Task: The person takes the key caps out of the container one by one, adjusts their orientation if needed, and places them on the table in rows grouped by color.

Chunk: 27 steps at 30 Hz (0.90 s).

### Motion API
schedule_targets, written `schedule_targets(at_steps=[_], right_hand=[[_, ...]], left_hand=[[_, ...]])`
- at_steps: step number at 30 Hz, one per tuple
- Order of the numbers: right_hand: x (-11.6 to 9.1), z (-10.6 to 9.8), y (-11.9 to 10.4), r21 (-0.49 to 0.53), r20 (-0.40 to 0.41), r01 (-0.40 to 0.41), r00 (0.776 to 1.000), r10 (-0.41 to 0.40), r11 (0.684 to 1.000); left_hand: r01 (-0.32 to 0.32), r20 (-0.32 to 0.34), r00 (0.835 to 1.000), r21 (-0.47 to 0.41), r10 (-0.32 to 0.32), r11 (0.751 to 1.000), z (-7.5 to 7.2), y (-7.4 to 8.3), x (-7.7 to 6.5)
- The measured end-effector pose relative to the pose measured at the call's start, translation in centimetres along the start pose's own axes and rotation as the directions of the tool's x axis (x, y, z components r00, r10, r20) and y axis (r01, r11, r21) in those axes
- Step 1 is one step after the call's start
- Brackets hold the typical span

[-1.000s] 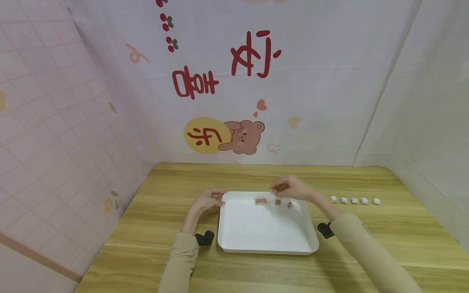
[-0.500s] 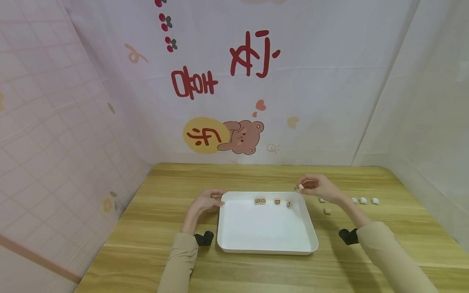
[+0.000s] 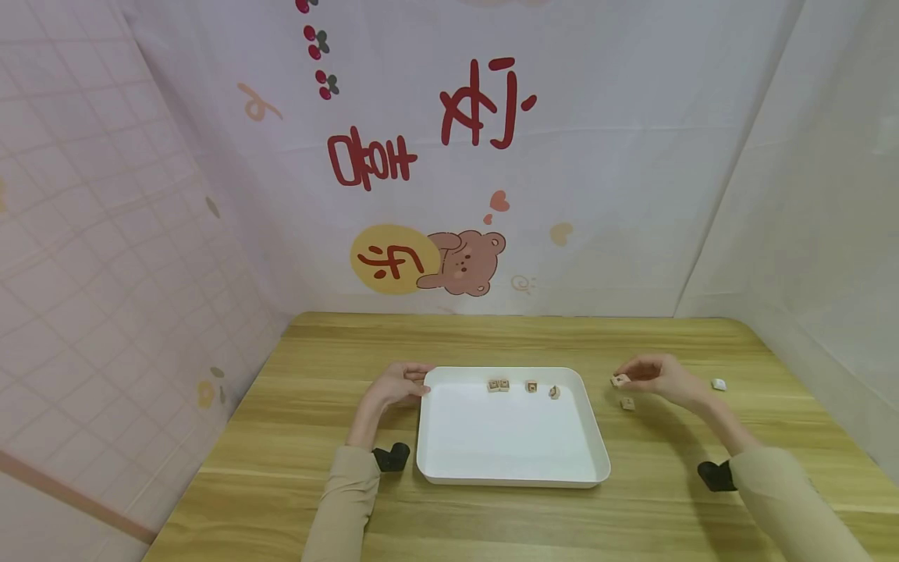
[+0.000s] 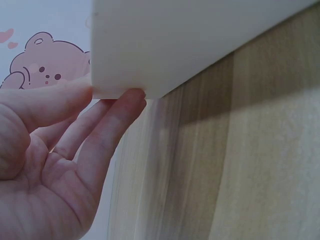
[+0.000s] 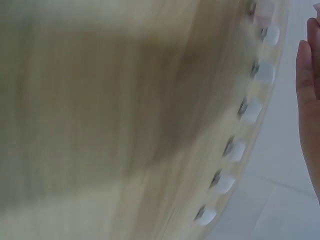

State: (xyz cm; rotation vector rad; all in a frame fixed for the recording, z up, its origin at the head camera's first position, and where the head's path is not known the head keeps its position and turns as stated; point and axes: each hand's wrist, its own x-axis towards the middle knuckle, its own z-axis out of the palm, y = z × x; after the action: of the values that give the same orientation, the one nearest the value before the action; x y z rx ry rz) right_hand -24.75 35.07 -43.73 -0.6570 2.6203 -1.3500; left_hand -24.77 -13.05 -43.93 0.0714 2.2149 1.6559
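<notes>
My left hand [image 3: 396, 385] grips the back-left corner of a shallow white tray [image 3: 597, 468]. In the left wrist view its fingers [image 4: 107, 135] press the tray wall [image 4: 150, 45]. To the right of the tray, my right hand [image 3: 660, 378] pinches a small keycap-like block [image 3: 619, 380] low over the table. The right wrist view catches only part of that hand [image 5: 311, 105], at its right edge. Inside the tray along the back lie several brown-and-cream blocks [image 3: 499, 385]. Another loose block [image 3: 627, 403] sits on the table below the right hand.
A row of small white blocks [image 5: 235, 150] runs along the table in the right wrist view; in the head view the right hand hides most of it, leaving an end block [image 3: 719, 385] visible. The wood-grain table [image 3: 492, 523] meets a patterned sheet [image 3: 597, 273] behind.
My right hand has moved from over the tray's back edge rightward to beside the row, carrying a small block. The left hand and tray have stayed in place.
</notes>
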Motion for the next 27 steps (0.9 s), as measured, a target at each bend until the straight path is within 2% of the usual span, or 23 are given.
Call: schedule_targets(at_steps=[3,11,14,22,27], right_hand=[[-1.0,-0.6,0.8,-0.042,-0.014,-0.057,0.998,0.057,0.997],[-2.7,-1.7,2.4,-0.050,-0.033,-0.040,0.999,0.039,0.998],[-3.2,-1.7,2.6,-0.097,-0.049,-0.025,0.999,0.020,0.995],[-3.2,-0.9,2.4,-0.256,-0.059,-0.069,0.997,0.055,0.964],[-2.9,-0.7,2.7,-0.316,-0.049,-0.060,0.998,0.047,0.947]], left_hand=[[0.001,-0.012,1.000,0.008,-0.001,1.000,0.0,-0.1,0.0],[-0.007,-0.009,1.000,0.017,0.007,1.000,-0.1,-0.2,0.1],[-0.004,-0.008,1.000,0.010,0.004,1.000,-0.1,-0.2,0.1],[-0.003,-0.008,1.000,0.007,0.003,1.000,-0.1,-0.1,-0.1],[-0.005,0.001,1.000,0.008,0.005,1.000,-0.1,-0.1,-0.1]])
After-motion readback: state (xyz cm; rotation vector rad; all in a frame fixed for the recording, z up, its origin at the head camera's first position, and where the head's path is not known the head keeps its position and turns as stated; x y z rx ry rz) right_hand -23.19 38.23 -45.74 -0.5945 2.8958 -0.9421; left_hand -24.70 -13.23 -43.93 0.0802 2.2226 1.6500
